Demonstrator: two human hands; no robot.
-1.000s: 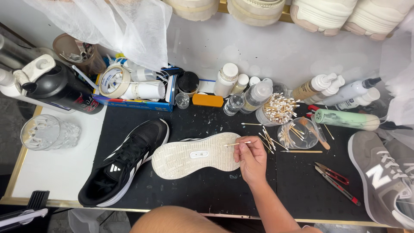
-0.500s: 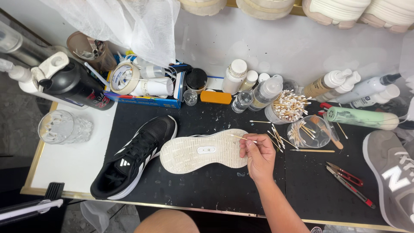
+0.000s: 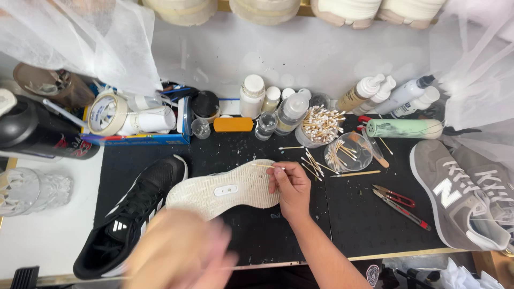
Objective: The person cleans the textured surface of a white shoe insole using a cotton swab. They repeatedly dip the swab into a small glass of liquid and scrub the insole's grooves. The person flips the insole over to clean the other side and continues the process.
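Overhead, a black tabletop (image 3: 257,235) fills most of the view, crowded along its far edge with bottles and jars. Largest upon it is a black sneaker (image 3: 131,214) lying at the left, its toe angled up toward the right. Just right of it, touching its toe end, lies a second shoe turned upside down, showing a pale ribbed sole (image 3: 225,188); its long axis runs left to right, tilting slightly up at the right end. A grey sneaker (image 3: 455,195) sits well apart at the far right edge. The left hand (image 3: 179,254) is a large blur low in the frame, near the black sneaker's heel; whether it is wide or closed cannot be told. The right hand (image 3: 292,184) rests at the right end of the upturned sole, fingers pinched narrow around a cotton swab (image 3: 266,166) whose tip points left onto the sole's upper edge. So the sole stretches leftward from the right hand, which is the nearer of the two. Beyond it stand a cup of swabs (image 3: 320,126) and a clear dish (image 3: 349,152). Red-handled snips (image 3: 399,202) lie to the right.
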